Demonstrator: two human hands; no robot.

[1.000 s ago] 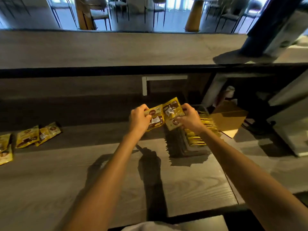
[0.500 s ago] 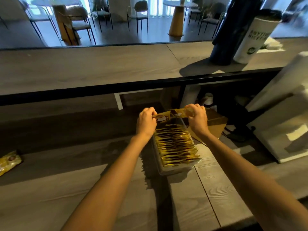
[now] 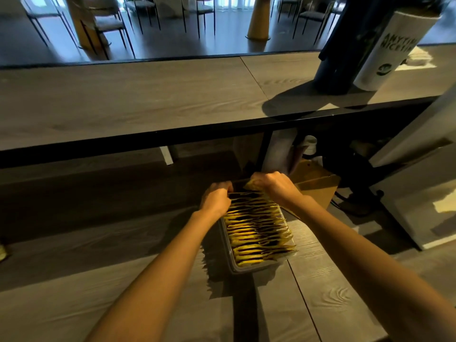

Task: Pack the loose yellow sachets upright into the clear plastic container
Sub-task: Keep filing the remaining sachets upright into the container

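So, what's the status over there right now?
Left hand and right hand grip sachets at clear container far end. Packed row upright, nearly full. Cardboard box close by, not blocking.

Grey wood-grain worktop [image 3: 123,292] up front; raised bar shelf [image 3: 123,107] w/ black edge behind. Beyond: dark floor [image 3: 222,43], thin-legged chairs [image 3: 108,23], yellow table pedestal [image 3: 257,23]. Daylight from far windows [image 3: 229,1], prob. curtained. White lettered cylinder [image 3: 392,53] top right; cardboard box [image 3: 320,188] under shelf.

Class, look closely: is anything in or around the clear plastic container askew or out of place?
Mostly tidy. The packed yellow sachets stand in a row in the clear plastic container, but the nearest ones jut unevenly over its right rim.
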